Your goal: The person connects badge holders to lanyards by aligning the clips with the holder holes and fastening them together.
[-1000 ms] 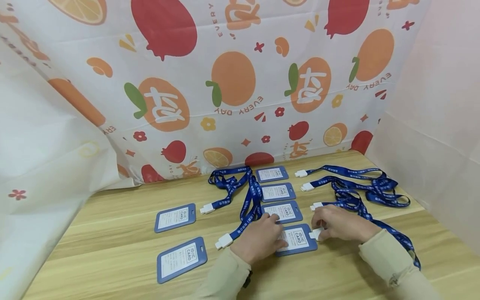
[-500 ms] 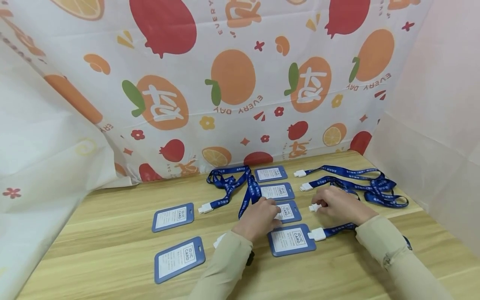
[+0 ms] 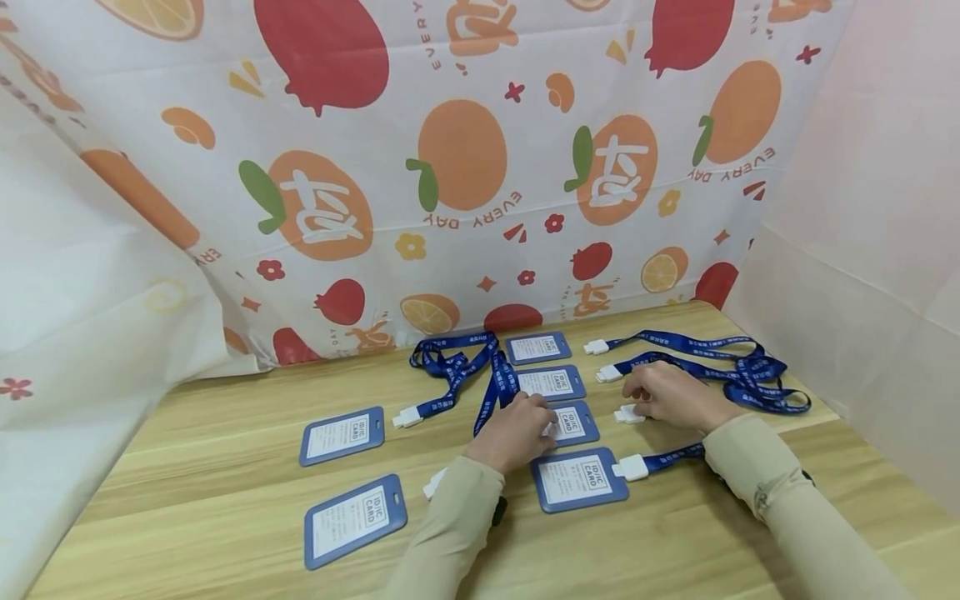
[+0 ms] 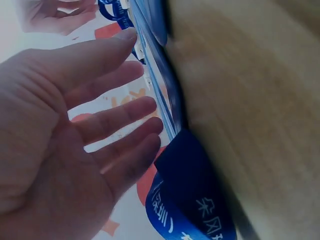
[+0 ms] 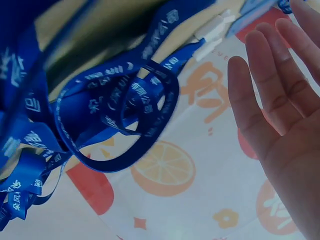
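My left hand [image 3: 517,429] lies over the left part of a blue card holder [image 3: 576,422], third in a near column; the left wrist view shows its fingers [image 4: 122,117] fairly straight, tips right at a card holder's edge. My right hand [image 3: 678,398] is close over a white lanyard clip [image 3: 627,413] to the right of that holder. The right wrist view shows its fingers [image 5: 267,75] extended and apart, beside blue lanyard loops [image 5: 125,110]. Nearest the front, another card holder [image 3: 580,480] has a white clip [image 3: 632,467] at its slot, with the blue strap running under my right forearm.
Two card holders [image 3: 342,436] lie at the left. Further back in the column are more holders [image 3: 537,347]. Lanyards lie at the back centre [image 3: 450,367] and right [image 3: 757,375] of the wooden table [image 3: 225,500]. A fruit-print cloth [image 3: 465,275] hangs behind.
My right hand let go of the front holder's clip and moved back to the clip behind it. My left hand moved from the front holder to the third one.
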Tool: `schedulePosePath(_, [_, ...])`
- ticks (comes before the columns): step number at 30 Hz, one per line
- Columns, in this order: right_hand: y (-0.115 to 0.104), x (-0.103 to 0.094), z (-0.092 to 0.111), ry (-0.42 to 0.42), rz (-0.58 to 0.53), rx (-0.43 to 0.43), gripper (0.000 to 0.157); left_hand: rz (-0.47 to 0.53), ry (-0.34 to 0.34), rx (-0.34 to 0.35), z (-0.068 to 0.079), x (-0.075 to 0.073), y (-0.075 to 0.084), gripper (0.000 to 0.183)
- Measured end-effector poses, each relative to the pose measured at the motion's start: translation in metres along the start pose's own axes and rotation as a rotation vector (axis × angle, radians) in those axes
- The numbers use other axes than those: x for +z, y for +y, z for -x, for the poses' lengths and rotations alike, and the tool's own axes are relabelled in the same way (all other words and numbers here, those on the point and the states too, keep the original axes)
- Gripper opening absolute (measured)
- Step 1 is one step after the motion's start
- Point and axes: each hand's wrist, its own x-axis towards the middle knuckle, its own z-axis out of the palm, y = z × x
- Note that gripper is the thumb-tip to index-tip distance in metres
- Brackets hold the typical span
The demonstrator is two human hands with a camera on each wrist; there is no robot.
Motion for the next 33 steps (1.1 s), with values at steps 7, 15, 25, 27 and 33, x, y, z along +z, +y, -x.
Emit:
schedulePosePath(7, [-0.002,0.008,-0.005,-0.070,0.056,0.007,0.020,-0.025,-0.048,-0.061,0.003,0.001,0.000,0.027])
schedulePosePath(15, [-0.002,0.015,-0.006,-0.163,0.133,0.088,0.023,-0.017,-0.066,-0.071,0.003,0.001,0.001,0.025])
schedulePosePath(25, [0.000,0.022,-0.010,-0.133,0.172,0.055,0.016,-0.005,-0.090,-0.105,0.004,-0.001,0.003,0.026])
schedulePosePath(27, [0.001,0.022,-0.009,-0.133,0.179,0.056,0.015,-0.001,-0.094,-0.106,0.004,-0.001,0.003,0.026])
schedulePosePath(33, [0.000,0.017,-0.010,-0.138,0.163,0.058,0.016,0.008,-0.108,-0.128,0.002,-0.002,0.004,0.027])
